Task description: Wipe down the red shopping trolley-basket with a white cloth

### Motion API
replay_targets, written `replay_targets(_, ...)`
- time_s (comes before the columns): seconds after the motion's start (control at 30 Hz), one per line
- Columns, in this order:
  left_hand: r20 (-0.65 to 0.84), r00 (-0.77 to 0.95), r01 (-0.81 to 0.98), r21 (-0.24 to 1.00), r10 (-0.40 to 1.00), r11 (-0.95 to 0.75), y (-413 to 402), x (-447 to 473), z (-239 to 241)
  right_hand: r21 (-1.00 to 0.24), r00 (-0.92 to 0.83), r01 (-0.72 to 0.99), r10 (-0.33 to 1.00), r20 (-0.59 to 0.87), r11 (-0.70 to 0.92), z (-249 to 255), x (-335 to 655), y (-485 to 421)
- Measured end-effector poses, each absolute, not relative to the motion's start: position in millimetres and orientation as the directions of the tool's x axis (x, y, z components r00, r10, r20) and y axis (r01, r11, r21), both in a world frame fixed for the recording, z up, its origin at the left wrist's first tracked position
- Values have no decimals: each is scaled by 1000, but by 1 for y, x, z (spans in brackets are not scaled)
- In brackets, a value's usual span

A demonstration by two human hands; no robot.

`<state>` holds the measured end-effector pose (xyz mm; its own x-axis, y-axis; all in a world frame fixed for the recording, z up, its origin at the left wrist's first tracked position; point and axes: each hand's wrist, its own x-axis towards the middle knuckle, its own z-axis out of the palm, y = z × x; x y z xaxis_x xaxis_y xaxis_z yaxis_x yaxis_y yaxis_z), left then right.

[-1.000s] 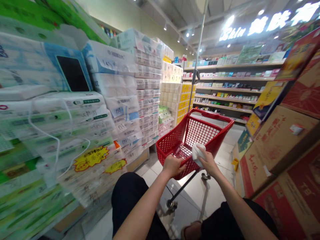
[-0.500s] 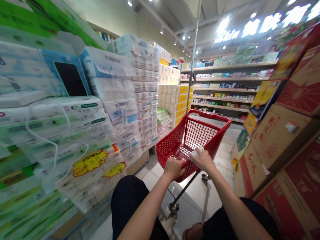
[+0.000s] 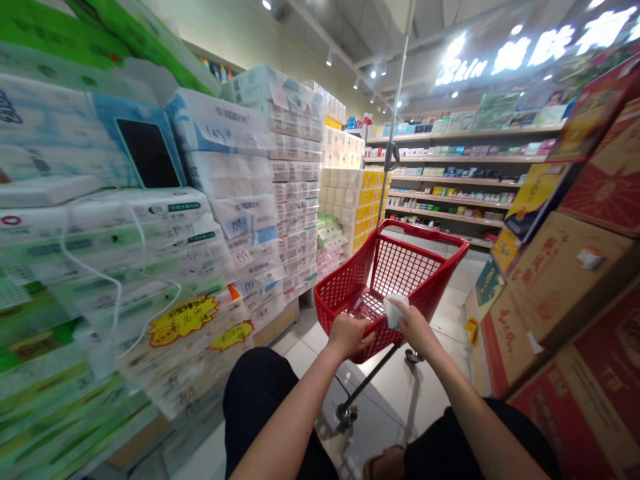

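Observation:
A red plastic shopping cart (image 3: pixel 407 257) with lattice sides stands in front of my knees. My left hand (image 3: pixel 349 335) is closed around the near edge of its basket. In my right hand (image 3: pixel 414 325) is a crumpled white tissue (image 3: pixel 396 309), pinched at the near rim, to the right of my left hand. Whether the tissue touches the rim I cannot tell.
Stacked tissue packs (image 3: pixel 235 173) rise on the left, with a phone (image 3: pixel 149 153) propped up and a white cable (image 3: pixel 119 293) hanging down. Cardboard boxes (image 3: pixel 555 267) are piled on the right. Stocked shelves (image 3: pixel 455 160) and a metal pole (image 3: pixel 400 80) stand beyond the cart.
My right hand has shifted slightly on the near rim, and the white tissue now hangs more spread out, below the fingers. My left hand keeps its hold. The view has turned a little left.

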<state>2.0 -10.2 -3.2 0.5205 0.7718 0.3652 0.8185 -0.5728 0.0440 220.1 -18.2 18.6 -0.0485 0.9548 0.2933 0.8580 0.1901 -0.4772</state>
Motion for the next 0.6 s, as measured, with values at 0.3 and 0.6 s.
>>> replay_targets(0.3,307,559,798,54,770,-600,-10,0,0,-356,-129,906,951,280,228,27,166,-63)
replay_targets(0.6,351,536,813,28,768,-581,-12,2,-1,-263,-263,906,928,264,331,35,205,-45)
